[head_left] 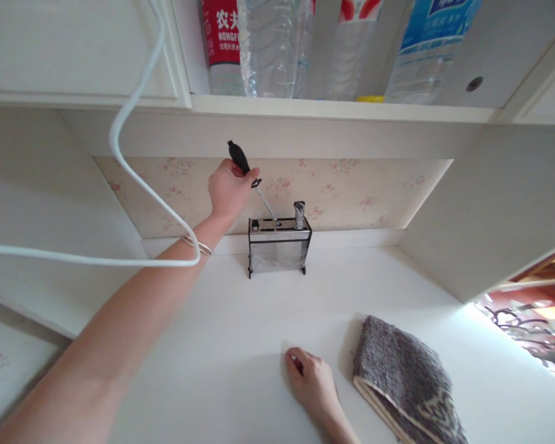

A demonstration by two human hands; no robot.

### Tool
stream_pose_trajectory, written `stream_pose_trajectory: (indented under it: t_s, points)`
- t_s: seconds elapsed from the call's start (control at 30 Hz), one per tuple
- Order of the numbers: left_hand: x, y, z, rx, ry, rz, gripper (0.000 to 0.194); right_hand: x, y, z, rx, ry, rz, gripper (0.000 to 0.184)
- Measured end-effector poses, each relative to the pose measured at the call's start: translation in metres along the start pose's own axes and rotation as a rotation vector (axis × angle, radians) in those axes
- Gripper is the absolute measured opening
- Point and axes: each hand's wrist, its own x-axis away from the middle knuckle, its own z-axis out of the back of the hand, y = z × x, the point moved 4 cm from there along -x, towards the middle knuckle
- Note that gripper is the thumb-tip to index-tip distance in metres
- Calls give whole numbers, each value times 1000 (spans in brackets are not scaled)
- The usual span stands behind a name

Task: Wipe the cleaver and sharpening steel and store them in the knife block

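Observation:
My left hand [231, 188] is closed round the black handle of a sharpening steel [238, 157]. Its thin metal rod slants down to the right, and the tip meets the top of a knife rack [280, 235]. The rack has a silver top with slots, clear sides and black feet, and stands against the back wall. A short silver-and-black piece [299, 214] rises from the rack's right end. On the white surface below, my right hand [311, 377] rests with its fingers loosely curled; I see nothing in it.
A folded grey towel [404, 376] lies right of my right hand. Above, a shelf [342, 108] holds several plastic bottles [272, 49]. A white cable [129, 166] hangs across the view over my left forearm. Cabinet panels [490, 203] close in both sides.

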Motion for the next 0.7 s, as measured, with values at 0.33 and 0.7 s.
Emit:
stream_pose_trajectory:
  t_s: [0.33, 0.7]
  points:
    - [-25, 38, -39, -202, -158, -171, 38, 0, 0, 0, 32, 10, -17, 29]
    - [22, -8, -93, -318, -407, -82, 38, -1, -1, 1, 38, 36, -16, 28]
